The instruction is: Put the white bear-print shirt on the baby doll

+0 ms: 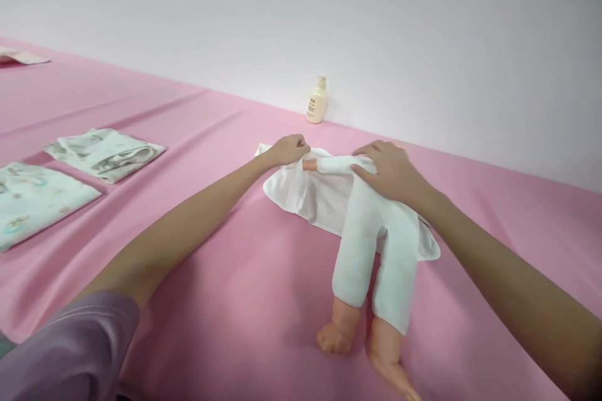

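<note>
A baby doll (371,250) in a white garment lies on the pink sheet (244,301), its bare feet toward me. Under its upper body is a white cloth (294,191). My left hand (286,150) is closed in a pinch on the edge of that cloth, close to the doll's small hand. My right hand (390,169) lies flat on the doll's chest and sleeve, fingers spread. The doll's head is hidden behind my right hand.
A cream pump bottle (317,100) stands by the white wall at the back. Two folded patterned cloths (106,151) (32,197) lie on the left of the sheet. Another pale cloth (23,57) is at the far left edge.
</note>
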`<state>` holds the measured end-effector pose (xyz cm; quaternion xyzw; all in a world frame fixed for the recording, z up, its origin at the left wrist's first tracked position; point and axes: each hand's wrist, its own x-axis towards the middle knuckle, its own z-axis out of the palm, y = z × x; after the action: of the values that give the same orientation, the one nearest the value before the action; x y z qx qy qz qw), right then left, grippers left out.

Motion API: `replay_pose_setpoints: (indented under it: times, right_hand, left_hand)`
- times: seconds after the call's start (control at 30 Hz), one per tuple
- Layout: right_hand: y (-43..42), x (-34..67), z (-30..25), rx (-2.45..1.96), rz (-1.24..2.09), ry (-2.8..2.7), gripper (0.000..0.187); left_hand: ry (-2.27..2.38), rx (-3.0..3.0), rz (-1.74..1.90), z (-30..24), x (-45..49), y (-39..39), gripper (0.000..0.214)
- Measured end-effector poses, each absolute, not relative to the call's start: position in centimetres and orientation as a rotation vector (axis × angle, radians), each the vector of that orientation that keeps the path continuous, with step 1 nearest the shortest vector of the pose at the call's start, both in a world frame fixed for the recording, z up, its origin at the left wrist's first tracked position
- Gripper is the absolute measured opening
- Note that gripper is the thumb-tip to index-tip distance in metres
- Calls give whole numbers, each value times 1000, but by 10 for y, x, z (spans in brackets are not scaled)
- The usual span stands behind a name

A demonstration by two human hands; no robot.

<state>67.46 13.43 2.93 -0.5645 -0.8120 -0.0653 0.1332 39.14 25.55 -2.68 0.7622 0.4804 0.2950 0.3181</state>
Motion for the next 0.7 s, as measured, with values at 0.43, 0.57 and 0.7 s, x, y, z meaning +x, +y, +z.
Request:
replay_pose_setpoints:
  times: [0.43,0.57,0.7]
  right_hand:
    - [49,836,-20,-2103,292,-1839,78]
    - [53,811,-23,-2126,244,-1872,82]
    - [58,786,-19,-2087,157,-1793,59]
  left_hand:
    - [1337,2124,770,-17,395,242,15]
    - [1350,2153,771,-18,396,243,14]
    - [1353,2145,776,-17,397,242,15]
